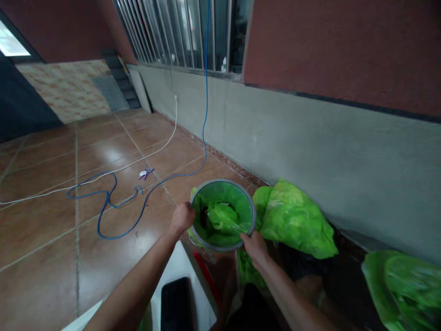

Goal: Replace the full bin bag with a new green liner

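Between my hands is a round trash can (254, 209) with a grey rim, lined with a green plastic bag (220, 188). More crumpled green plastic (223, 216) lies inside it, with something dark partly showing at its left. My left hand (183, 217) grips the rim on the left side. On the lower right, my right hand (254, 246) is closed on the same rim. Just right of the can, a full green garbage bag (292, 216) leans near the wall. The can's outer side and base are mostly hidden from above.
A black phone (177, 304) lies on a white surface (203, 294) below my left arm. Another green bag (409, 289) sits at far right. A blue cable (117, 237) and a white cable (138, 161) cross the tiled floor. A grey wall (310, 138) runs along the right.
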### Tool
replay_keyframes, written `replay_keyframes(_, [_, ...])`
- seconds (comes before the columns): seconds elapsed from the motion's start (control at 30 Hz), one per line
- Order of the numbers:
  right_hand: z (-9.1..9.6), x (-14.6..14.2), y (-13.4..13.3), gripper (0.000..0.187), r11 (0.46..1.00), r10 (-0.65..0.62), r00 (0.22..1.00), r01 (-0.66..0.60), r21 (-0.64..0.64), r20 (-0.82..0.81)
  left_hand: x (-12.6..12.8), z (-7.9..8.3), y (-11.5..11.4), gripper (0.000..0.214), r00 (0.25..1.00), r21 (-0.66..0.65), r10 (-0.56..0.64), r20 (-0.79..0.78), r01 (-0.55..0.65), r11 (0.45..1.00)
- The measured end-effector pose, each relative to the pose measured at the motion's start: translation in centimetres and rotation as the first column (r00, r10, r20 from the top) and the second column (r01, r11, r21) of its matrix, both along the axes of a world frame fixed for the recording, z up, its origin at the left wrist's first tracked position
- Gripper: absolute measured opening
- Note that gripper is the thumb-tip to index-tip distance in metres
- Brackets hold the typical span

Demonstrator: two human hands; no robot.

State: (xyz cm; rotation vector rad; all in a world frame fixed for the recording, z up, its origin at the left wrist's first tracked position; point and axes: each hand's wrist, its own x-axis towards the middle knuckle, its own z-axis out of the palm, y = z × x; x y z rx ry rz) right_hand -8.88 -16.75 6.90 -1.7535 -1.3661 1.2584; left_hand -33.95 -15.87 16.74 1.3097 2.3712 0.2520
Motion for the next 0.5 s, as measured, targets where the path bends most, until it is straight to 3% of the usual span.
replay_keyframes(0.17, [6.5, 4.5, -3.8, 0.031, 0.968, -0.128, 0.99, 0.113, 0.224, 0.053, 3.8, 7.0, -4.0, 0.02, 0.992, 0.166, -0.11, 0.059, 0.098, 0.981])
replay_keyframes(0.27, [10.0, 9.1, -6.8, 0.032, 0.936, -0.212, 0.976, 0.191, 0.294, 0.04, 7.8, 9.8, -5.9, 0.019, 0.974, 0.257, -0.21, 0.087, 0.182, 0.949])
replay_keyframes(0.37, [12.2, 14.8, -10.9, 0.035, 0.912, -0.264, 0.964, 0.255, 0.32, -0.017, 12.9, 10.6, -7.6, 0.02, 0.946, 0.281, -0.311, 0.086, 0.277, 0.919])
replay_keyframes(0.43, [12.5, 19.0, -14.2, 0.037, 0.899, -0.316, 0.949, 0.306, 0.314, -0.018, 16.7, 10.0, -9.1, 0.022, 0.912, 0.282, -0.388, 0.132, 0.341, 0.897])
replay_keyframes(0.5, [11.6, 22.8, -17.6, 0.036, 0.885, -0.401, 0.914, 0.369, 0.284, 0.062, 20.4, 8.5, -10.6, 0.023, 0.872, 0.242, -0.443, 0.207, 0.394, 0.887])
